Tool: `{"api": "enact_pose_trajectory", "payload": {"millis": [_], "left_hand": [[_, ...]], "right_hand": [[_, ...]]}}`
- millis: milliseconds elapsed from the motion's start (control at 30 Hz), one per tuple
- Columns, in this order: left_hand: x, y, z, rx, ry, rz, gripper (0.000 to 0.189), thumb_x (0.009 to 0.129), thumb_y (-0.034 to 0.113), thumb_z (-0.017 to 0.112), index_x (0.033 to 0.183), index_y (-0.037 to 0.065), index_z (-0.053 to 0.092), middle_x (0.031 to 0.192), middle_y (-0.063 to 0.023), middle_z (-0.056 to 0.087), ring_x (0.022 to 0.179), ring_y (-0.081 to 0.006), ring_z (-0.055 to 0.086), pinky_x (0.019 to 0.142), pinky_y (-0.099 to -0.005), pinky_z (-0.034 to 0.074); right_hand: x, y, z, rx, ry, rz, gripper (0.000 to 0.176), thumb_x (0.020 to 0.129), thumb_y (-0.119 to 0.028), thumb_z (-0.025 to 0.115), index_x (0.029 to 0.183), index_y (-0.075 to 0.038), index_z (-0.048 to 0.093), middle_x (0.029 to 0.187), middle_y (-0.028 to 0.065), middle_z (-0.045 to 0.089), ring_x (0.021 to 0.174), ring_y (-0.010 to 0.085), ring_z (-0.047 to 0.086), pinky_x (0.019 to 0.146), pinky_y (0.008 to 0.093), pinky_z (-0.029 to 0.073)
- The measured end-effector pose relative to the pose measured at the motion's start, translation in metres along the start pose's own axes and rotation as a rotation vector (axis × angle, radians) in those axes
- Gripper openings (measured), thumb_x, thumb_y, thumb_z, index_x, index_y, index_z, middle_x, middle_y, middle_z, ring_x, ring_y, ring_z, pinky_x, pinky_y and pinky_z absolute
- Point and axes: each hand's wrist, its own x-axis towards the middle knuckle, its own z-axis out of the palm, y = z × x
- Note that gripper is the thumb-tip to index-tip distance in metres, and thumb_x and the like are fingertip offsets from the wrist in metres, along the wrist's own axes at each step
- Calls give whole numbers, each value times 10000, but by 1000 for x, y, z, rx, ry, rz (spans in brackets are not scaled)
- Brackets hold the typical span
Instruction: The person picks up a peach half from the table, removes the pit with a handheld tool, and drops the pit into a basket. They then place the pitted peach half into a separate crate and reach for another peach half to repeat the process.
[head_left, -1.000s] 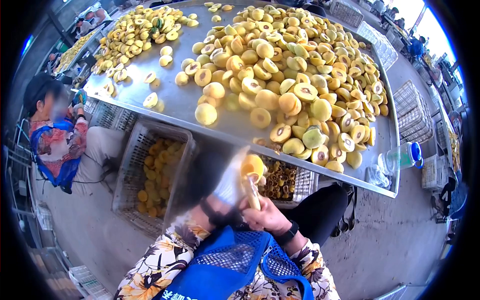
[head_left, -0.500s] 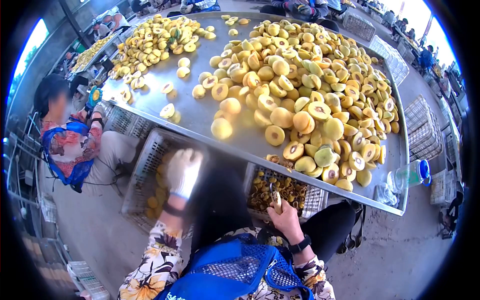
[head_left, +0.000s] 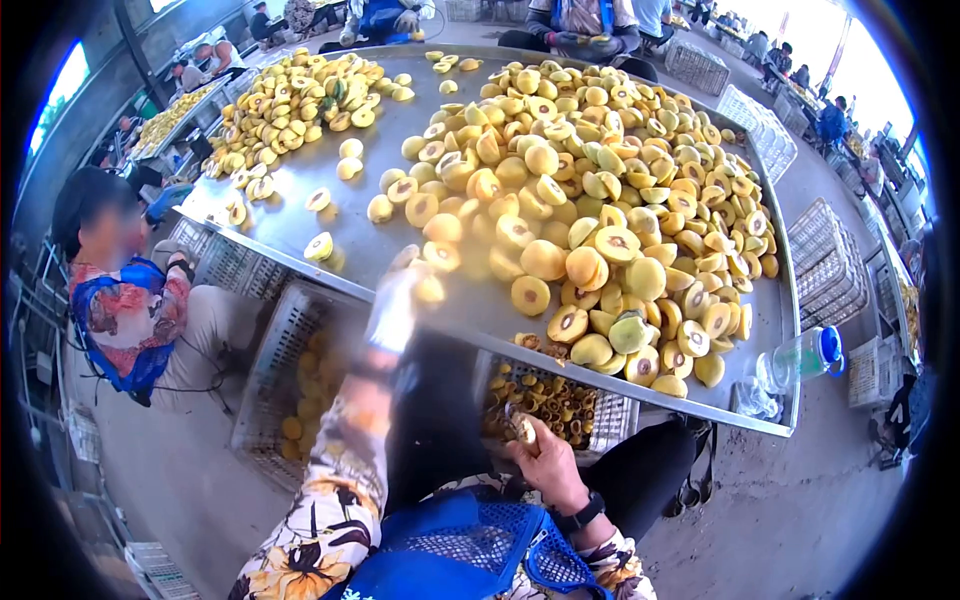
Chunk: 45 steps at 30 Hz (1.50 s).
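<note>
My left hand (head_left: 396,300), in a white glove, reaches over the near edge of the metal table (head_left: 350,225). Its fingers are blurred beside a yellow fruit half (head_left: 429,290); whether they grip it is unclear. My bare right hand (head_left: 548,462) is closed round a small tool (head_left: 522,428) with a light handle, above a crate of pits and scraps (head_left: 560,400). A large heap of halved yellow fruit (head_left: 610,200) covers the table's right part.
A crate with fruit (head_left: 262,400) stands at left below the table. A co-worker (head_left: 125,300) sits at far left. A clear jar with a blue lid (head_left: 800,358) lies at the table's right corner. Stacked crates (head_left: 828,262) stand beyond the right edge.
My left hand has moved up from above the fruit crate to the table's edge. My right hand has shifted slightly left and down in view, still round the tool. The view has shifted a little.
</note>
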Motion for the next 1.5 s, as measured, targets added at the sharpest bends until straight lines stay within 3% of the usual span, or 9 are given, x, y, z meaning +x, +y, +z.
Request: {"api": "enact_pose_trajectory", "payload": {"millis": [100, 267, 500, 600, 700, 1033, 1133, 1233, 1500], "left_hand": [[-45, -8, -3, -713, -383, -191, 372, 842, 189, 563, 1174, 29, 512, 1113, -282, 542, 961, -541, 535, 632, -562, 550], [-112, -28, 48, -540, -215, -310, 394, 851, 254, 574, 1165, 22, 520, 1031, -236, 606, 941, -347, 604, 778, -406, 525], [-129, -41, 65, -329, -351, -307, 337, 919, 264, 505, 1155, 25, 521, 1103, -101, 579, 994, -217, 568, 891, -328, 450], [-130, -64, 61, -64, -252, -236, 335, 940, 282, 491, 1166, 36, 522, 1113, -76, 575, 997, -170, 561, 880, -305, 453], [-130, -62, 64, 43, -167, -182, 335, 948, 276, 486, 1178, 36, 522, 1132, -67, 568, 1018, -148, 551, 882, -294, 452], [-141, -80, 67, 31, -100, -12, 345, 942, 204, 497, 1214, -9, 495, 1170, -82, 548, 1053, -153, 537, 910, -284, 438], [-146, -73, 70, 579, -112, 302, 310, 938, 180, 499, 1184, -7, 528, 1145, -79, 562, 1036, -141, 541, 884, -276, 449], [-141, -85, 70, 200, -19, 102, 273, 925, 169, 515, 1126, -7, 568, 1076, -77, 594, 985, -133, 559, 842, -264, 463], [-135, -38, 80, 260, -111, -287, 262, 901, 199, 537, 1033, -14, 614, 1005, -77, 623, 919, -134, 580, 814, -259, 459]], "right_hand": [[17, 7, 19, 139, 33, 56, 382, 867, -166, 584, 1204, -17, 484, 605, 49, 568, 468, 110, 510, 471, 255, 431], [36, -23, 34, 953, 5, 207, 284, 950, -176, 474, 1195, -61, 387, 735, 30, 539, 416, 50, 381, 379, 197, 328], [36, -1, 17, 374, 322, -35, 317, 854, -60, 550, 1157, -10, 472, 808, 15, 587, 626, 95, 543, 545, 265, 471], [34, -14, 1, 53, 358, -67, 374, 829, -104, 590, 1164, -2, 459, 779, 219, 620, 697, 387, 622, 604, 420, 493], [24, -19, -4, -9, 250, 25, 354, 836, -150, 602, 1129, -9, 461, 776, 275, 593, 744, 455, 579, 613, 461, 481], [7, -17, 3, -95, 78, 34, 235, 863, -153, 565, 953, 5, 416, 701, 260, 574, 660, 455, 559, 564, 508, 436], [5, -16, 5, -96, 56, 57, 234, 858, -135, 556, 939, 15, 396, 693, 267, 570, 663, 457, 558, 567, 510, 434], [2, -13, 8, -76, 18, 49, 238, 838, -111, 553, 930, 29, 384, 690, 271, 570, 670, 460, 559, 574, 513, 434], [-1, -4, 15, -33, -111, 118, 314, 793, -116, 584, 982, 43, 390, 734, 288, 581, 713, 455, 582, 624, 492, 462]]}}
